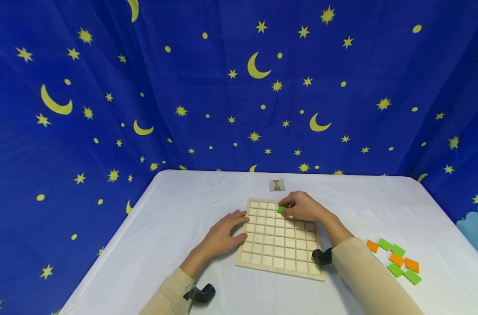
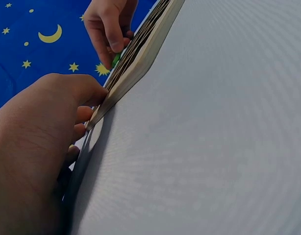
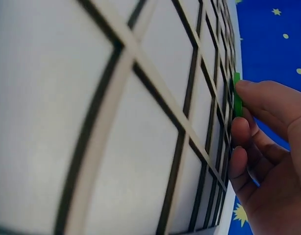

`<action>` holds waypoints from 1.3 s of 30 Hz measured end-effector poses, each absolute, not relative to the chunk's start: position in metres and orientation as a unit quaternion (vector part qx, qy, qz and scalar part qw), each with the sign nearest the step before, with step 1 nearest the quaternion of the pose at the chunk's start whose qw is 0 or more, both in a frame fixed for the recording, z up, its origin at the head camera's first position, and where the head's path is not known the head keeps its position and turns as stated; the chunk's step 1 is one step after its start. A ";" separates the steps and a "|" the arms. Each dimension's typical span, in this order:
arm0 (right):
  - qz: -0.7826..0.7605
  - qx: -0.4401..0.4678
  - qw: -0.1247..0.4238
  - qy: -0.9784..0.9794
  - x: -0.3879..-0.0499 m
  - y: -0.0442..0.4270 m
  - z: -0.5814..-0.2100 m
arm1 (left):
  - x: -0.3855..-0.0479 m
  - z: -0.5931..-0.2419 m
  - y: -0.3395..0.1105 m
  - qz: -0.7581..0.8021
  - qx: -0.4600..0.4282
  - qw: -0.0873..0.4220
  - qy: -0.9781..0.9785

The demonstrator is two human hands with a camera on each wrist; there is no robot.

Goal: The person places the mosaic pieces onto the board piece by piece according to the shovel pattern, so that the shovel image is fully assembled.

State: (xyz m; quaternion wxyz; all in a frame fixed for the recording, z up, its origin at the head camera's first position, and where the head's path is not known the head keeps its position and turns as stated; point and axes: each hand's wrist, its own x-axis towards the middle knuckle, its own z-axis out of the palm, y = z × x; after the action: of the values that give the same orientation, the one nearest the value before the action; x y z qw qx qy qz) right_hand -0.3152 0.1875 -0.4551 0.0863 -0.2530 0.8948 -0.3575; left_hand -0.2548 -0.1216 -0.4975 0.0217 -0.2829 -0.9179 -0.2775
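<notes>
A wooden grid board (image 1: 279, 240) with square cells lies on the white table. Over its far edge the right hand (image 1: 301, 205) pinches a green tile (image 1: 281, 209) between thumb and fingers, low against the cells. In the right wrist view the tile (image 3: 238, 95) is seen edge-on beside the grid, held by the hand (image 3: 273, 147). The left hand (image 1: 222, 234) rests at the board's left edge, its fingertips touching the frame. In the left wrist view that hand (image 2: 42, 132) has its thumb and fingers along the board's edge (image 2: 140, 66).
Several loose green and orange tiles (image 1: 396, 259) lie on the white table (image 1: 176, 210) to the right, beyond the right forearm. A small card with a grid picture (image 1: 277, 185) lies behind the board. A blue curtain with stars and moons (image 1: 223, 87) surrounds the table.
</notes>
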 end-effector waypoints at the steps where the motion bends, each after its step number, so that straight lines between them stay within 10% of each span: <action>1: -0.358 -0.251 0.085 0.895 -0.316 0.186 -0.455 | -0.255 -0.498 -0.122 -0.279 -0.284 0.024 -0.917; 39: -0.347 -0.233 0.065 0.906 -0.324 0.150 -0.455 | -0.255 -0.498 -0.121 -0.272 -0.272 0.011 -0.923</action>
State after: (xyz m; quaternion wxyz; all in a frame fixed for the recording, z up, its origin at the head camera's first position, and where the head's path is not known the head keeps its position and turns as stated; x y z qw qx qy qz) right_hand -0.3245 0.1501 -0.4555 0.0646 -0.2326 0.9064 -0.3467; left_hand -0.2552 -0.1211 -0.4979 0.0111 -0.2724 -0.9227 -0.2725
